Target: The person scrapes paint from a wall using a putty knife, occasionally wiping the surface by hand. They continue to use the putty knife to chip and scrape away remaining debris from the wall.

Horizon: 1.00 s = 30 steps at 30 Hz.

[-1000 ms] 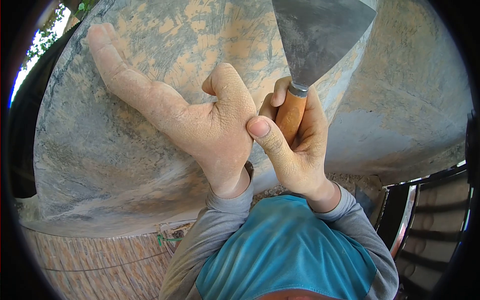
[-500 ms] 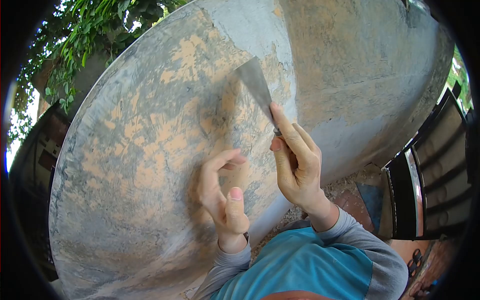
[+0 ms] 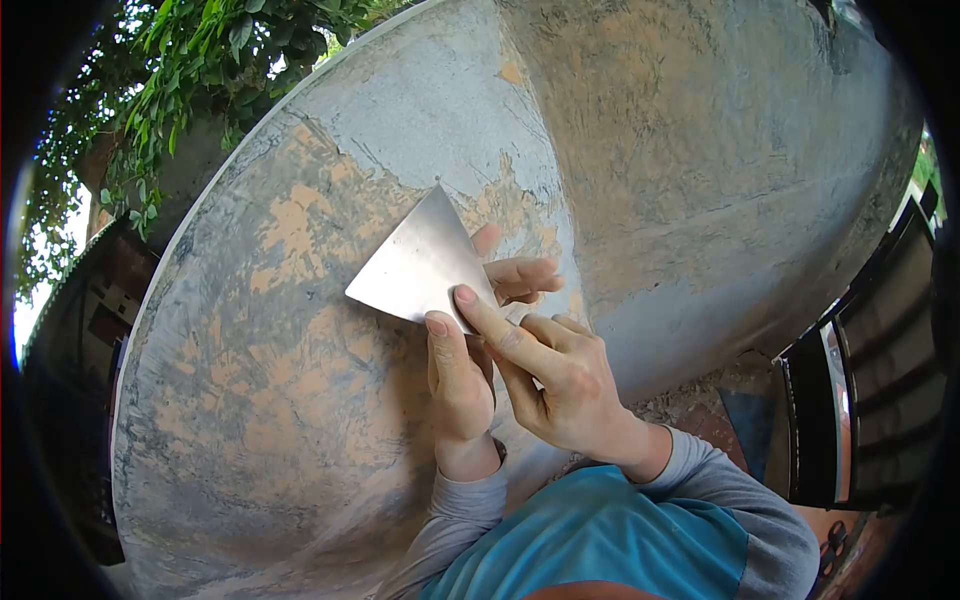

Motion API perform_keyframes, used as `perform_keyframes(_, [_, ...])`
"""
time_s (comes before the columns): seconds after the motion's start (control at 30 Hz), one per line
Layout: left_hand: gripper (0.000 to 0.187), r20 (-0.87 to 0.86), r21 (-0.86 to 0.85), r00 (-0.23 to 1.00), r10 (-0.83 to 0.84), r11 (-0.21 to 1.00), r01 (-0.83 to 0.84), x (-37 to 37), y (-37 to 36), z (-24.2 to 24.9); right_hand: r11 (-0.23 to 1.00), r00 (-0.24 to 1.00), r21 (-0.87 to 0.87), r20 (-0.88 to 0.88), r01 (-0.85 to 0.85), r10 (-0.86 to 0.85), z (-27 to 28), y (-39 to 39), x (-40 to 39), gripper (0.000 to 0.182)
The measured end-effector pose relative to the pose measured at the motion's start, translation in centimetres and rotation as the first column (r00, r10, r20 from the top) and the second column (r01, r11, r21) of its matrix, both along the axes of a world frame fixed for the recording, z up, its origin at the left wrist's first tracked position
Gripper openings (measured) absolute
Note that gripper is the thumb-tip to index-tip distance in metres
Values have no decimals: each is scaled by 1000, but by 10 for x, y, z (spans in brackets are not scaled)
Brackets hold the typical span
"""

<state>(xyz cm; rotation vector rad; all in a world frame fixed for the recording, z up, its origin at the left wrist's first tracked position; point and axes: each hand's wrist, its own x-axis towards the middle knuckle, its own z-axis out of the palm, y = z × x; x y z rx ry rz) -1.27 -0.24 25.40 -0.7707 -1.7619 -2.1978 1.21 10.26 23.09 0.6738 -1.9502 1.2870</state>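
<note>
My right hand (image 3: 570,385) grips a putty knife, its index finger laid along the wide metal blade (image 3: 420,262). The handle is mostly hidden in that hand. Behind the blade is my left hand (image 3: 462,385), its thumb at the blade's lower edge and its fingers showing apart past the far side. Whether the left palm touches the metal is hidden. Beyond both hands rises a large curved surface (image 3: 270,400), grey with patchy peach-coloured filler and scrape marks.
A smoother pale grey patch (image 3: 430,105) and a brownish section (image 3: 690,130) cover the upper surface. Leafy branches (image 3: 215,50) hang at upper left. A dark slatted structure (image 3: 890,360) stands at right, near debris (image 3: 690,395) on the ground.
My right hand has brought the putty knife down and left, turning the blade's broad face into view. My left hand, formerly apart from it, is now behind the blade.
</note>
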Motion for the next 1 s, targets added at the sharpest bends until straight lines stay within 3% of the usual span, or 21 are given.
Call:
perform_keyframes(0.07, [97,-30,91,991,-132,987,134,-8,2,-18,997,995,19,64,-72,71,-7,16,0,58])
perform_keyframes(0.1, [98,-46,162,977,-211,963,215,-10,5,-23,994,994,-23,9,-107,108,-6,15,-8,57])
perform_keyframes(0.17, [98,-102,534,917,-386,756,378,-14,26,-23,988,987,-20,-56,-152,151,0,15,-18,55])
perform_keyframes(0.27, [86,-147,630,898,-415,660,409,-19,30,-38,990,983,47,-117,-134,139,-14,17,-18,56])
perform_keyframes(0.3, [82,-237,529,867,-439,690,494,-26,28,-45,988,979,82,-141,-134,144,-17,24,-21,54])
perform_keyframes(0.37, [71,-249,514,852,-460,683,519,-29,30,-45,988,981,115,-154,-102,120,-14,23,-28,53])
perform_keyframes(0.47, [71,-278,548,826,-490,625,555,-32,32,-47,990,989,132,-131,-44,61,5,13,-35,52])
perform_keyframes(0.5, [71,-277,571,823,-496,604,556,-33,31,-48,992,971,127,-233,-22,52,4,11,-43,45])
perform_keyframes(0.6, [71,-293,603,806,-515,554,574,-37,31,-55,986,979,148,-179,-73,99,2,23,-30,53])
perform_keyframes(0.7, [72,-306,625,782,-543,505,596,-40,32,-61,971,992,239,-122,2,28,1,17,-38,36])
perform_keyframes(0.77, [73,-286,658,769,-571,466,591,-41,29,-65,992,976,87,-191,-90,105,10,9,-44,60])
perform_keyframes(0.87, [74,-281,690,735,-617,402,601,-45,25,-67,957,970,262,-234,122,-59,1,12,-37,33])
perform_keyframes(0.9, [74,-255,672,743,-619,439,597,-44,24,-67,989,990,140,-120,-55,72,-1,14,-30,63])
perform_keyframes(0.93, [74,-218,660,750,-624,472,584,-43,23,-68,992,990,96,-106,-78,88,-10,15,-28,63])
perform_keyframes(1.0, [74,-64,464,819,-570,709,530,-38,15,-66,994,991,9,-73,-110,110,-42,19,-27,64])
